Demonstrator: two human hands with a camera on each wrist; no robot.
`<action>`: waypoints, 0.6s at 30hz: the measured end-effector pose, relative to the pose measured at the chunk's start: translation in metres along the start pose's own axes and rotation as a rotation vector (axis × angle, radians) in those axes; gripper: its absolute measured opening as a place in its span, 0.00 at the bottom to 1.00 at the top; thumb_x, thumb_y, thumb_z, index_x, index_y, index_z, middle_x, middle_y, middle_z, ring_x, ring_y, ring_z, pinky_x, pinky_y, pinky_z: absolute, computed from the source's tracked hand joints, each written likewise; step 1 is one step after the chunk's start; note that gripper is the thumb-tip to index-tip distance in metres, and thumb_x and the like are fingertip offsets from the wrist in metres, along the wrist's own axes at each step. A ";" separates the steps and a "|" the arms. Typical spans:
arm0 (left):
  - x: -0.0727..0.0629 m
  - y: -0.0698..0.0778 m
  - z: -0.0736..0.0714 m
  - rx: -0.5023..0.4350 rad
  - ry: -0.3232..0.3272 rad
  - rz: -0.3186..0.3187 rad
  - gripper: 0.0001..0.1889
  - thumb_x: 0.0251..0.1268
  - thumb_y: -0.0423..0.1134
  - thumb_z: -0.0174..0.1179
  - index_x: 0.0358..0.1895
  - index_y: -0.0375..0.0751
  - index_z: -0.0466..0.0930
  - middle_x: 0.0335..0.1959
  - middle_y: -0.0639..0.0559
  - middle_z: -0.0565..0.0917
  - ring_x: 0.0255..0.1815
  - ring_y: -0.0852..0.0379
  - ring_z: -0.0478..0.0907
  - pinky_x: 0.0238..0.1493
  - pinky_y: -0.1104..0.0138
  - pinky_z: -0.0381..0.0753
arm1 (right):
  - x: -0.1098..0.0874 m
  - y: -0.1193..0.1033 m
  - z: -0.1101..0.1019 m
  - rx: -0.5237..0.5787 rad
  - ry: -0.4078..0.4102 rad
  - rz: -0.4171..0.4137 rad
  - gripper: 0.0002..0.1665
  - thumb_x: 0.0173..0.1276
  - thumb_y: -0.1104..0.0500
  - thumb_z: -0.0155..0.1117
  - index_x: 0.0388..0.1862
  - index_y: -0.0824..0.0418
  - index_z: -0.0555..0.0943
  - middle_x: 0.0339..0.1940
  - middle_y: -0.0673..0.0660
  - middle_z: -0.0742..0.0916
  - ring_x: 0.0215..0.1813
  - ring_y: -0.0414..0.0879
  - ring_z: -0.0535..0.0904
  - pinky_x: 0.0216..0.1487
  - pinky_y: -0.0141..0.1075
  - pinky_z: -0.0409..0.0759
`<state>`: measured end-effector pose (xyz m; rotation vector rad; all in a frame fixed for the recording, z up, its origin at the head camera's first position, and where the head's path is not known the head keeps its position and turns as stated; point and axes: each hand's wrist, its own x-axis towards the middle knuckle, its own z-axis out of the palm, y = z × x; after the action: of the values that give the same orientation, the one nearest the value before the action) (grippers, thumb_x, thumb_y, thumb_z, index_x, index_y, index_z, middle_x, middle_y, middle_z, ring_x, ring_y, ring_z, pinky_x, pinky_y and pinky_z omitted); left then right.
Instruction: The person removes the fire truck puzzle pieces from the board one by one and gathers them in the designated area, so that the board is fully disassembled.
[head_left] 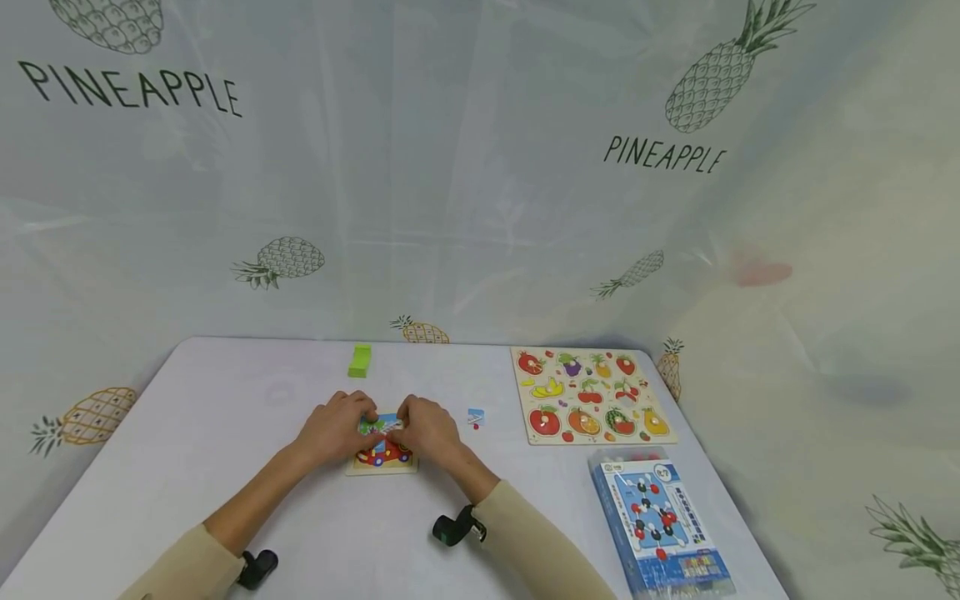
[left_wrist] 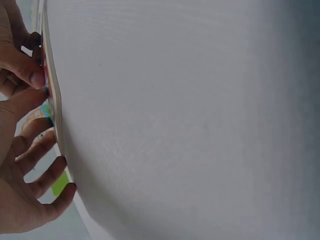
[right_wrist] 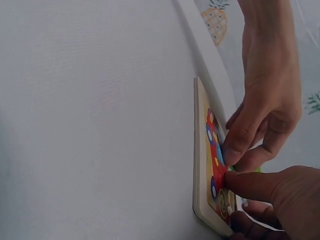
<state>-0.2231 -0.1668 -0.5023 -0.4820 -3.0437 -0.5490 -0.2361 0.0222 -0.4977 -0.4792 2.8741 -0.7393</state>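
Observation:
A small wooden jigsaw puzzle (head_left: 380, 467) with a red car picture (right_wrist: 216, 165) lies flat on the table, both hands over its upper part. My left hand (head_left: 339, 427) reaches over its left side; its thumb presses on the picture while the other fingers (left_wrist: 52, 175) spread out along the far side. From the right, my right hand (head_left: 429, 429) holds the board, thumb (right_wrist: 250, 186) on the picture and bent fingers by the edge. Both thumbs nearly meet over the car. A loose blue puzzle piece (head_left: 476, 416) lies right of my right hand. Fingers hide part of the picture.
A bright green block (head_left: 360, 362) lies near the table's back edge. At the back right is a fruit puzzle board (head_left: 519, 400). In front of it lies a blue-and-white molecule-model box (head_left: 660, 525). A pineapple-print curtain (head_left: 480, 208) hangs behind the table (head_left: 225, 417).

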 end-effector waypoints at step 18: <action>0.003 0.001 0.002 0.021 -0.005 -0.016 0.16 0.53 0.54 0.75 0.38 0.48 0.86 0.52 0.51 0.83 0.53 0.43 0.76 0.43 0.44 0.79 | 0.002 0.011 -0.001 0.230 0.006 -0.010 0.06 0.69 0.53 0.68 0.34 0.53 0.81 0.24 0.43 0.81 0.27 0.36 0.74 0.29 0.30 0.72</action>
<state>-0.2260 -0.1642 -0.5040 -0.4593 -3.0571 -0.5168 -0.2415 0.0312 -0.5029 -0.4608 2.7462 -1.0579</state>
